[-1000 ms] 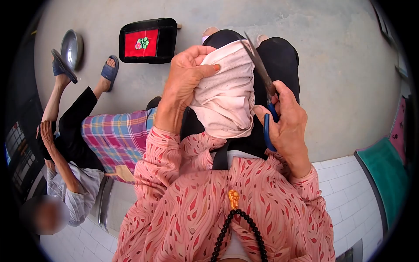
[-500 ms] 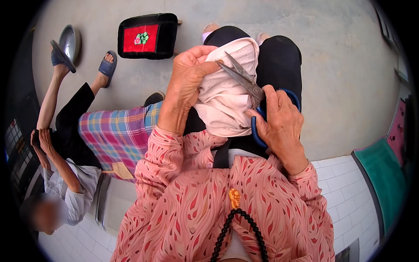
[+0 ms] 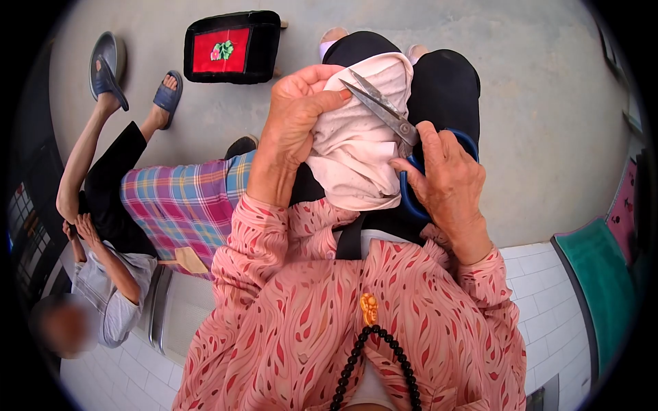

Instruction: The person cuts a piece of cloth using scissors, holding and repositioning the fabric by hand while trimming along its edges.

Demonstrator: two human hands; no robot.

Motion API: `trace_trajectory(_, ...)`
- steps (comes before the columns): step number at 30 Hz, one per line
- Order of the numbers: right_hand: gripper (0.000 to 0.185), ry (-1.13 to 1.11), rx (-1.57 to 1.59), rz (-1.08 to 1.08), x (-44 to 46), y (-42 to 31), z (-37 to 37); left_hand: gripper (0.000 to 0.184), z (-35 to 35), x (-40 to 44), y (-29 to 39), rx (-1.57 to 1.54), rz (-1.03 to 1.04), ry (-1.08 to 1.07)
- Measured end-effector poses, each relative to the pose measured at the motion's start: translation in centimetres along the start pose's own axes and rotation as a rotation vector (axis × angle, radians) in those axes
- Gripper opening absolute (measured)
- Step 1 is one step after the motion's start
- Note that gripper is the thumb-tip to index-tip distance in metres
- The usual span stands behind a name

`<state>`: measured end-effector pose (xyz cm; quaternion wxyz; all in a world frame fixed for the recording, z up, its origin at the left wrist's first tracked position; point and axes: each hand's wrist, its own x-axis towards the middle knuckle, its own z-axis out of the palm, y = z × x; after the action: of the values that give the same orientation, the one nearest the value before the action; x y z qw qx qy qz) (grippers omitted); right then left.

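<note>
A crumpled pale pink cloth lies over my lap, its upper edge pinched between the thumb and fingers of my left hand. My right hand is closed round the blue handles of a pair of scissors. The scissors' blades are slightly apart and point up and left across the cloth, with their tips close to my left thumb. Whether the cloth lies between the blades is hard to tell.
Another person sits at the left beside a plaid cloth with a hand fan on it. Beyond are a metal basin and a black stool with a red panel. A green mat is at the right.
The scissors have swung from pointing upward beside the cloth to lying across it near my left thumb, and their blades have closed somewhat. The other person's hands have shifted at the knee.
</note>
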<state>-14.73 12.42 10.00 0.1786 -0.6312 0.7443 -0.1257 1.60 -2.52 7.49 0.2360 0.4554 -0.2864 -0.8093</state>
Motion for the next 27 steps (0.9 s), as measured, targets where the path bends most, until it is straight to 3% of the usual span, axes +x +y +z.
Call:
trace_trajectory(11,0.056,0.052,0.0,-0.069,0.0,0.8,0.2,0.028,-0.1,-0.1,0.1,0.035,-0.014,-0.006)
trace_trajectory(20,0.054,0.134,0.308,-0.003,0.0,0.9,0.2,0.025,0.0,0.0,0.3,0.031,-0.012,-0.023)
trace_trajectory(27,0.053,0.004,0.202,0.006,0.1,0.3,-0.6,0.031,0.2,-0.4,0.3,0.0,0.012,-0.081)
